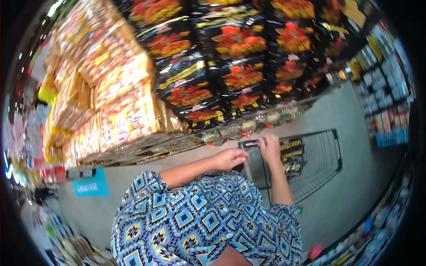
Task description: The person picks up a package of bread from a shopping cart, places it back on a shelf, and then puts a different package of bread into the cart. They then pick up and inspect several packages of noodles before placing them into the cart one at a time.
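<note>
Your left hand point(230, 158) lies, fingers bent, just beside the handle point(248, 169); your right hand point(270, 147) curls over the handle end of the shopping cart point(322, 156), which stands on the floor point(344, 106). Whether either grip is closed cannot be told. Black-and-yellow packs point(292, 155) lie inside, toward that end. Wire-built and lightly laden, the cart should roll easily yet stay stiff; hold the handle near both ends.
</note>
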Demonstrator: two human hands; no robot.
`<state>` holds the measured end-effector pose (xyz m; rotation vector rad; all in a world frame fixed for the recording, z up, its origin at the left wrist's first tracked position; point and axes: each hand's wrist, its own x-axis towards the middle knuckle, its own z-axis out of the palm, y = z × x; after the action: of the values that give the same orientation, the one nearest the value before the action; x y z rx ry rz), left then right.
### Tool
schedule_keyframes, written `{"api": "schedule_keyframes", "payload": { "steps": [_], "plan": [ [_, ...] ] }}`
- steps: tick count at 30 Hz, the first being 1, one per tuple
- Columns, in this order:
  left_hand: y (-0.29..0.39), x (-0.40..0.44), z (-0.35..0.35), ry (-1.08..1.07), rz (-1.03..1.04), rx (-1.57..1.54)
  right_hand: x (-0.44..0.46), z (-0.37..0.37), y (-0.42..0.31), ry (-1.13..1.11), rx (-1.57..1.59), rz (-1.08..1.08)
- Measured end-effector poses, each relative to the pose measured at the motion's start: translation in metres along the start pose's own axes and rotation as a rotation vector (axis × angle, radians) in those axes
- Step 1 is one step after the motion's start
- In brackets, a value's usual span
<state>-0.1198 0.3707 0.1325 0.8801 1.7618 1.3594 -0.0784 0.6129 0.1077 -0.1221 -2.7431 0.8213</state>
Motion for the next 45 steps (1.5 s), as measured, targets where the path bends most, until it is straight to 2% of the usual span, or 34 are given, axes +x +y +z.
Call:
{"api": "schedule_keyframes", "payload": {
  "steps": [2, 5, 7, 9, 11, 13, 18, 21, 23, 33, 36, 38, 40, 42, 43, 44, 45],
  "plan": [
    [-0.002, -0.004, -0.005, 0.013, 0.016, 0.009, 0.004, 0.018, -0.008, -0.091, -0.02, -0.089],
    [-0.005, -0.012, -0.014, 0.044, 0.002, 0.032, 0.005, 0.037, -0.014, -0.248, -0.053, -0.088],
    [-0.004, -0.018, -0.02, 0.086, 0.014, -0.011, 0.006, 0.04, -0.015, -0.248, -0.098, -0.095],
    [-0.007, -0.028, -0.025, 0.161, -0.01, -0.073, 0.012, 0.031, -0.026, -0.363, -0.122, -0.02],
    [-0.015, -0.038, -0.029, 0.198, 0.007, -0.098, 0.01, 0.035, -0.029, -0.308, -0.129, -0.045],
    [-0.031, -0.04, -0.026, 0.295, -0.004, -0.262, 0.006, 0.035, -0.023, -0.345, -0.168, -0.014],
    [-0.038, -0.05, -0.031, 0.33, -0.022, -0.416, -0.004, 0.033, -0.029, -0.315, -0.135, -0.036],
    [-0.039, -0.051, -0.032, 0.326, -0.035, -0.393, -0.013, 0.033, -0.029, -0.293, -0.136, -0.033],
    [-0.039, -0.05, -0.033, 0.313, -0.038, -0.366, -0.019, 0.039, -0.024, -0.16, -0.099, -0.103],
    [-0.041, -0.051, -0.025, 0.3, -0.007, -0.281, -0.011, 0.034, -0.03, -0.192, -0.12, -0.025],
    [-0.046, -0.057, -0.026, 0.34, 0.01, -0.334, -0.003, 0.029, -0.039, -0.263, -0.125, 0.004],
    [-0.047, -0.063, -0.033, 0.311, -0.029, -0.331, 0.007, 0.024, -0.047, -0.365, -0.06, 0.221],
    [-0.041, -0.067, -0.037, 0.279, -0.077, -0.337, 0.034, 0.003, -0.058, -0.3, 0.168, 0.168],
    [-0.039, -0.073, -0.043, 0.325, -0.057, -0.338, 0.081, -0.03, -0.08, -0.207, 0.184, 0.099],
    [-0.036, -0.077, -0.047, 0.326, -0.069, -0.343, 0.115, -0.059, -0.116, -0.057, 0.158, -0.104],
    [-0.035, -0.077, -0.049, 0.335, -0.071, -0.337, 0.145, -0.088, -0.144, -0.012, 0.176, -0.11],
    [-0.035, -0.078, -0.05, 0.343, -0.07, -0.331, 0.175, -0.107, -0.158, 0.105, 0.191, -0.233]
  ]
}}
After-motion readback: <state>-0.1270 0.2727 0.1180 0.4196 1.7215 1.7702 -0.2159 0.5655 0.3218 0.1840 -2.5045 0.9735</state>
